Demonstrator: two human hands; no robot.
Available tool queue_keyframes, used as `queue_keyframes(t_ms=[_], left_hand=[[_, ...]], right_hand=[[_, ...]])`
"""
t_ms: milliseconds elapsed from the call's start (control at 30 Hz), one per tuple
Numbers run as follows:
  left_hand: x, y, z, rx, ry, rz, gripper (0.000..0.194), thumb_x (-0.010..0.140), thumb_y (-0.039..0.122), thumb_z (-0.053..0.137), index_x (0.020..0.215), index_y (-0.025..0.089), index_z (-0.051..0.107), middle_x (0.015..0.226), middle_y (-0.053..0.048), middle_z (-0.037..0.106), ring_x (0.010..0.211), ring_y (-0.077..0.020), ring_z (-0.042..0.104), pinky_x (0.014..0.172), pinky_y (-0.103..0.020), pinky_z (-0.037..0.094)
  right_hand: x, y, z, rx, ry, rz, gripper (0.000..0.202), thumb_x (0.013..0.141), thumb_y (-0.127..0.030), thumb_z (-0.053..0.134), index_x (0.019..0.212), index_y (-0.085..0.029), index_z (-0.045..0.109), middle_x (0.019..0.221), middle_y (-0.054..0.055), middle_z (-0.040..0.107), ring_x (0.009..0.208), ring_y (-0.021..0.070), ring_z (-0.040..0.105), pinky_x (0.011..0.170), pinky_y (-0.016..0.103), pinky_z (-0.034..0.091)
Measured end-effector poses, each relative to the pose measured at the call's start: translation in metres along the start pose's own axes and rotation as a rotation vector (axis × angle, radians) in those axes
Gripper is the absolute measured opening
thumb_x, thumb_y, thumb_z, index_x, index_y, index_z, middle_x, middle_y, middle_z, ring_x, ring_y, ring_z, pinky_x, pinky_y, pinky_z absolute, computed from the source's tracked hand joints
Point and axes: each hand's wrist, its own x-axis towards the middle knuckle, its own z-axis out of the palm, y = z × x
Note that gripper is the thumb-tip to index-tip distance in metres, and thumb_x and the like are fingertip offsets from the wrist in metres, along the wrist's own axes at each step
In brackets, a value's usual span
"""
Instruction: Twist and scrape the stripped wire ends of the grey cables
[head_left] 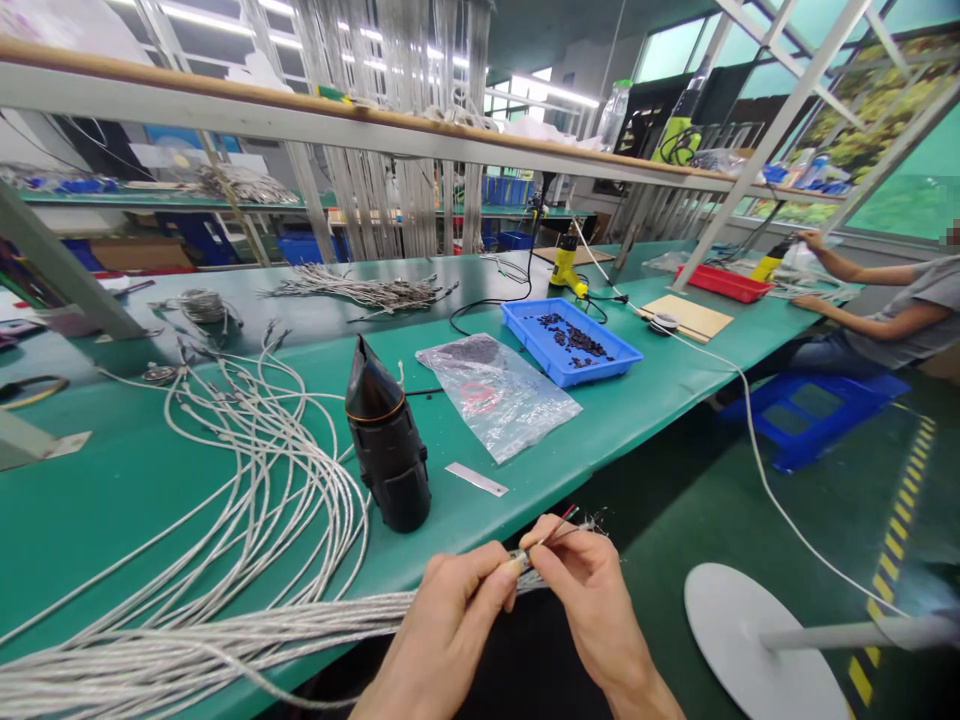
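My left hand (pixel 466 605) is closed, thumb and fingers pinching a braided cable near its stripped end. Just to its right, my right hand (pixel 581 570) pinches the thin wires (pixel 559 525) that come out of that end, a red one among them. Frayed strands stick out beyond the fingers. A thick bundle of silvery braided cables (pixel 225 635) runs from the left along the table's front edge and passes under my hands. On the table ahead stand a black nozzle-shaped cylinder (pixel 390 460) and a small steel ruler (pixel 476 478).
A clear plastic bag (pixel 502 400) and a blue tray (pixel 622 362) of small dark pieces lie ahead. A yellow heat gun (pixel 566 270) stands behind. Looped cables (pixel 255 470) spread at left. A co-worker (pixel 900 300) sits at far right. A white round base (pixel 750 640) is at lower right.
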Motion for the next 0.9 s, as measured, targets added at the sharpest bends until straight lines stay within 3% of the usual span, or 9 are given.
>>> queue_keyframes(t_ms=[200,300,367,467,567,700,800,900], left_hand=[[0.003,0.006,-0.004,-0.149,-0.048,-0.006,0.043,0.099,0.043,0.039,0.064,0.018,0.044,0.064,0.003,0.04,0.064,-0.013,0.037,0.06,-0.026,0.027],[0.002,0.008,-0.008,-0.12,-0.05,0.0,0.042,0.099,0.043,0.039,0.066,0.018,0.045,0.065,0.003,0.041,0.065,-0.0132,0.038,0.061,-0.026,0.028],[-0.001,0.011,-0.015,-0.076,-0.051,0.001,0.042,0.1,0.043,0.038,0.066,0.018,0.045,0.065,0.003,0.041,0.065,-0.0131,0.038,0.061,-0.026,0.028],[-0.012,0.018,-0.03,0.023,-0.028,-0.023,0.042,0.099,0.044,0.038,0.067,0.019,0.046,0.066,0.003,0.045,0.066,-0.0137,0.041,0.062,-0.025,0.03],[-0.031,0.027,-0.048,0.162,0.009,-0.043,0.038,0.099,0.044,0.041,0.072,0.02,0.053,0.07,0.002,0.053,0.072,-0.0149,0.047,0.066,-0.024,0.032],[-0.055,0.043,-0.073,0.344,0.057,-0.018,0.036,0.099,0.044,0.042,0.073,0.021,0.052,0.069,0.004,0.053,0.071,-0.0137,0.047,0.067,-0.023,0.033],[-0.063,0.057,-0.093,0.397,0.107,-0.004,0.032,0.099,0.043,0.043,0.077,0.022,0.054,0.071,0.005,0.054,0.07,-0.0129,0.047,0.066,-0.022,0.034],[-0.059,0.074,-0.115,0.349,0.196,0.099,0.029,0.1,0.04,0.041,0.085,0.023,0.06,0.076,0.004,0.058,0.072,-0.0135,0.051,0.067,-0.022,0.036]], right_hand=[[-0.002,0.001,0.007,0.067,-0.003,0.035,0.012,0.083,-0.032,0.072,0.084,-0.022,0.077,0.084,0.004,0.069,0.084,0.0189,0.062,0.08,0.028,0.051],[0.001,0.0,0.008,0.114,0.025,0.066,0.018,0.083,-0.037,0.073,0.094,-0.023,0.076,0.084,0.004,0.069,0.081,0.0179,0.062,0.079,0.028,0.051],[0.006,-0.006,0.007,0.097,0.027,0.01,0.027,0.085,-0.04,0.07,0.105,-0.023,0.073,0.082,0.004,0.067,0.076,0.0159,0.061,0.074,0.026,0.051],[0.015,-0.029,0.003,-0.057,-0.076,-0.163,0.032,0.088,-0.037,0.067,0.117,-0.026,0.067,0.088,0.004,0.068,0.076,0.0153,0.06,0.072,0.025,0.051],[0.024,-0.059,0.005,-0.37,-0.302,-0.399,0.032,0.085,-0.024,0.071,0.116,-0.029,0.067,0.097,0.004,0.07,0.079,0.0169,0.063,0.075,0.027,0.052],[0.036,-0.095,0.02,-0.688,-0.559,-0.812,0.032,0.084,-0.01,0.07,0.113,-0.024,0.069,0.084,0.003,0.071,0.071,0.0162,0.064,0.065,0.026,0.051],[0.048,-0.116,0.037,-0.776,-0.632,-0.98,0.026,0.088,-0.013,0.066,0.113,-0.022,0.069,0.079,0.004,0.071,0.066,0.0162,0.062,0.059,0.027,0.049],[0.064,-0.134,0.055,-0.829,-0.62,-1.054,0.018,0.093,-0.02,0.06,0.107,-0.024,0.071,0.079,0.005,0.07,0.069,0.0172,0.063,0.061,0.027,0.05]])
